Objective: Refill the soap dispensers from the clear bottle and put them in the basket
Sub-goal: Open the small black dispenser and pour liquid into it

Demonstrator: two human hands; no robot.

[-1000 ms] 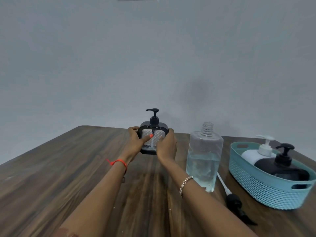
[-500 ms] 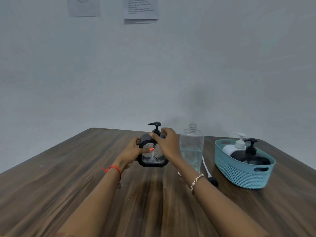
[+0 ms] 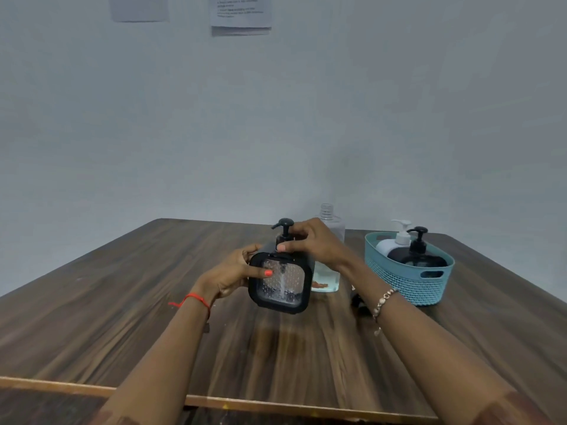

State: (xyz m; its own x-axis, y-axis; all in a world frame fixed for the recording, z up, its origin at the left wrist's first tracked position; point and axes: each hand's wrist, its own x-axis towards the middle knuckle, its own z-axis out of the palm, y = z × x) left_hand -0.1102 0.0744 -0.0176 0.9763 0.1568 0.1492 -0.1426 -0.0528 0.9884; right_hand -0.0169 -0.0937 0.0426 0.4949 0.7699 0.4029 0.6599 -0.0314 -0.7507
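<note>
Your left hand [image 3: 233,271] grips the square dispenser [image 3: 282,280] by its left side, thumb across the front. Your right hand [image 3: 313,243] pinches the pump [image 3: 284,231] on top. The dispenser stands near upright at mid-tabletop [image 3: 122,317], and the basket [image 3: 408,280] is to its right, nearer your right hand. A second ago that hand held the dispenser's side.

Dark wood-grain table [image 3: 122,317], faintly glossy; perforated teal plastic basket [image 3: 408,283]; clear smooth plastic bottle [image 3: 333,231].
</note>
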